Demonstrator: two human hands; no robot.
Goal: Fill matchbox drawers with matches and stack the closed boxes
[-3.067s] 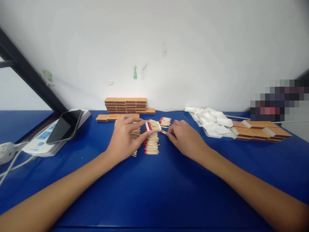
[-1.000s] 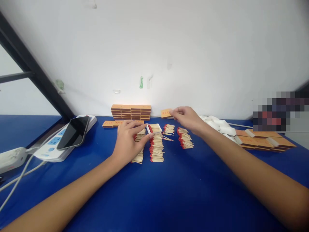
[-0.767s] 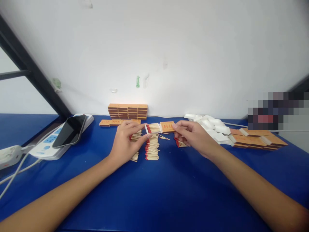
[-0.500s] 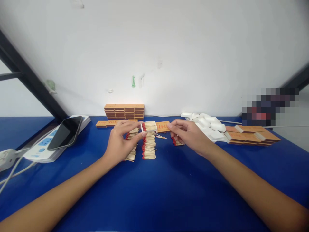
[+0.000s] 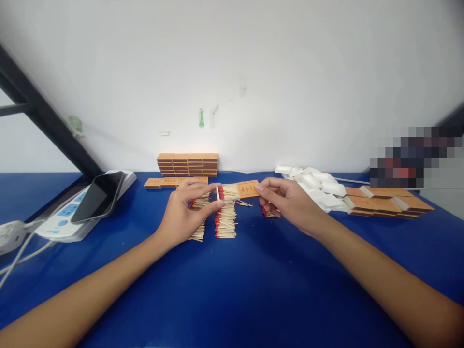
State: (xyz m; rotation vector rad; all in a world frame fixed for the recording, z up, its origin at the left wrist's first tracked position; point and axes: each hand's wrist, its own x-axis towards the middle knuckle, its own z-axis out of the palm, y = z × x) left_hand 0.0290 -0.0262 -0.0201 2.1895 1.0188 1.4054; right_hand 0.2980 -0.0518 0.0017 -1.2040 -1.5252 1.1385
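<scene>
Between thumb and fingers, my left hand [image 5: 186, 208] grips the left end of a white matchbox tray [image 5: 218, 192] filled with red-tipped matches. The tray's right part sits inside an orange matchbox sleeve [image 5: 248, 189] with red characters, which my right hand [image 5: 281, 199] pinches at its right end. Both are held just above the table. Below them lies a column of loose matches [image 5: 225, 224]. A second match column [image 5: 197, 232] is partly hidden by my left hand, and a small group of matches [image 5: 270, 211] shows beneath my right.
Stacked matchboxes [image 5: 187, 164] stand by the wall, with a row of matchboxes [image 5: 155, 183] in front. White trays [image 5: 321, 186] are heaped at right, beside orange matchbox sleeves [image 5: 384, 203]. A phone [image 5: 99, 195] rests on a power strip [image 5: 65, 217] at left, all on a blue table [image 5: 232, 290].
The tray has slid further into the sleeve, so less of the tray and its matches shows. Both hands keep their grips. The view has shifted slightly.
</scene>
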